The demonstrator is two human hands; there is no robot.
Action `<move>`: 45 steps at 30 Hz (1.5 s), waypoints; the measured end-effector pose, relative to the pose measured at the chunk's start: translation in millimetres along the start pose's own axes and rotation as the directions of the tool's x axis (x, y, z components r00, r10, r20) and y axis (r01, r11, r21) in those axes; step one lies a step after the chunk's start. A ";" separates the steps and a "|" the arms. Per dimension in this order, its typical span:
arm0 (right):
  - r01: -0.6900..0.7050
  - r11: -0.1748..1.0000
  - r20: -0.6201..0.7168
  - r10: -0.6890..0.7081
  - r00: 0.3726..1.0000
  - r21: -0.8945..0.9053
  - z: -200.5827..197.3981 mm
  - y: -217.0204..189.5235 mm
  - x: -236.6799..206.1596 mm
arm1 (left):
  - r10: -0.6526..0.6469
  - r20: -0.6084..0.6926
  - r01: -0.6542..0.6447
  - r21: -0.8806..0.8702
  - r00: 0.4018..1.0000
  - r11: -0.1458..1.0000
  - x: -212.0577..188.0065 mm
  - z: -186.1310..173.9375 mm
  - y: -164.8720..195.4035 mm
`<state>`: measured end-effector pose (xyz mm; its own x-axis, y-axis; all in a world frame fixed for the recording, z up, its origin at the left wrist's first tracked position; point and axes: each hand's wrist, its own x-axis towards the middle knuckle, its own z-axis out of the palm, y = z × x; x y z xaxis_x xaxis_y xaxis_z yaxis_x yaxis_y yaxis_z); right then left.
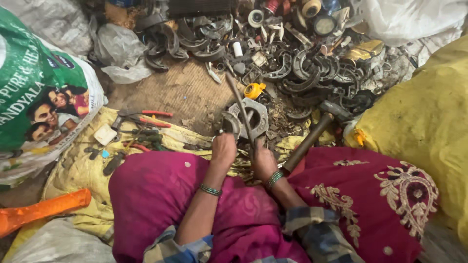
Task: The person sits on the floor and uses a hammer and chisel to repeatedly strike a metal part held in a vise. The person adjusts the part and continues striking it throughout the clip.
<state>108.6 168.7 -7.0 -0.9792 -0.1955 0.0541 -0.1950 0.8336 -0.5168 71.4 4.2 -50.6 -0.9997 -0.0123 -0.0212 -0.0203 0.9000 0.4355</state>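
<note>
Magenta embroidered cloth (253, 209) covers the lap nearest the lens. Above it, the left hand (224, 148) grips a grey metal brake-shoe assembly (248, 119) on the floor, while the right hand (263, 163) closes around a long thin metal rod (239, 104) angled toward eleven o'clock. A wooden-handled hammer (312, 136) lies at two o'clock, red-handled pliers (146, 119) at nine, and the heap of dark scrap brake shoes (302, 68) at twelve.
</note>
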 end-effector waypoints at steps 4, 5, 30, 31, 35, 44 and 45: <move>0.004 0.949 -0.202 0.063 0.977 0.315 -2.6 3.1 -8.3 | 0.077 0.013 -0.077 0.010 0.997 0.997 -10.1 -2.2 -4.6; 0.057 0.914 -0.286 0.066 0.956 0.402 -1.4 4.5 -8.9 | 0.075 -0.005 -0.075 -0.018 0.997 0.997 -12.5 -2.3 -4.3; 0.079 0.958 -0.235 -0.012 0.972 0.276 -0.2 3.4 -12.2 | 0.075 -0.014 -0.075 0.025 0.997 0.997 -10.1 0.4 -4.4; 0.076 0.933 -0.260 0.019 0.965 0.351 -3.0 1.6 -12.3 | 0.069 -0.021 -0.069 -0.003 0.997 0.998 -11.7 1.4 -4.5; -0.010 0.984 -0.168 0.040 0.985 0.175 -0.2 -8.3 -2.9 | 0.048 -0.011 -0.048 -0.029 0.999 0.998 -9.3 -0.7 -2.5; 0.074 0.951 -0.270 0.010 0.963 0.300 -1.8 6.9 -8.3 | 0.036 0.030 -0.036 -0.007 0.999 0.999 -12.5 -11.7 0.3; 0.089 0.950 -0.302 0.006 0.953 0.300 0.3 7.5 -8.6 | 0.042 0.019 -0.042 -0.034 0.999 0.999 -13.2 -11.6 1.0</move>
<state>115.5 176.5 -11.6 -0.9515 -0.0247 0.3067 -0.2554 0.6196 -0.7422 84.4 0.3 -39.4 -0.9992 0.0341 -0.0197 0.0210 0.8843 0.4665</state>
